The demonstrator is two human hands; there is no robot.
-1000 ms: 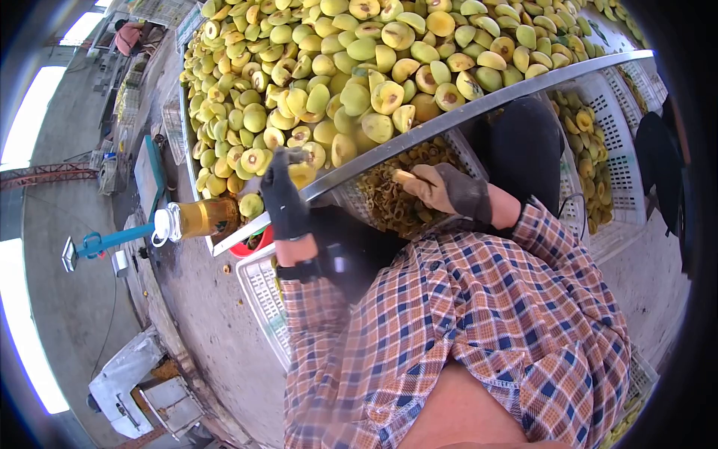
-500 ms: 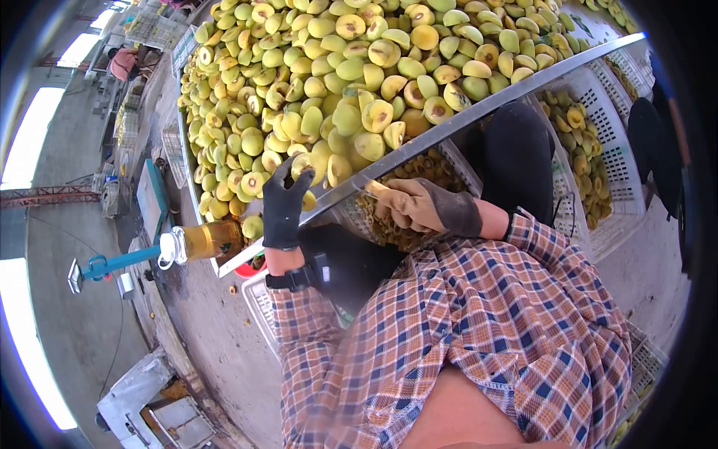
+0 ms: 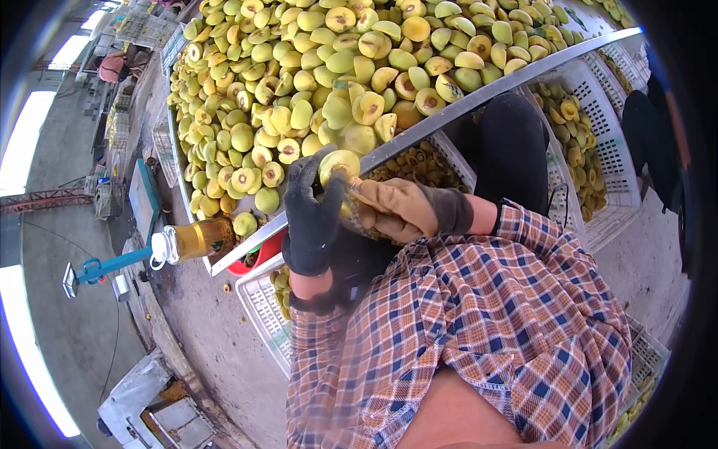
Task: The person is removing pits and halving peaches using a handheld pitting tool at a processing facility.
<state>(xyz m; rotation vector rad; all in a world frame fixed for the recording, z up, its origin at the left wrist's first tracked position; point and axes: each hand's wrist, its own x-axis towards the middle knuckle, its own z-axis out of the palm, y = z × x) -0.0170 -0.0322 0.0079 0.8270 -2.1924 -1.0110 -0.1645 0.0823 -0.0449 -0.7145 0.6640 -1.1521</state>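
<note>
My left hand (image 3: 310, 213), in a black glove, is closed around a yellow-green peach half (image 3: 340, 165), its cut face turned up. My right hand (image 3: 404, 208), in a tan and brown glove, grips a small pitting tool, mostly hidden by the fingers; a light wood-coloured part (image 3: 356, 187) shows beside the peach half. Both hands meet over the near metal edge (image 3: 426, 135) of a table heaped with peach halves (image 3: 299, 82). Under the hands, a crate of pitted halves (image 3: 428, 166) is partly covered.
A jar of amber liquid (image 3: 191, 241) with a white lid stands at the table's left corner, near a blue bar (image 3: 120, 262). A red bucket (image 3: 262, 254) and a white crate (image 3: 262, 303) are below. More crates (image 3: 598, 135) stand right. Another person (image 3: 112, 67) is far left.
My left hand has moved from the edge of the heap toward my right hand, bringing a peach half to the tool. The view has shifted slightly.
</note>
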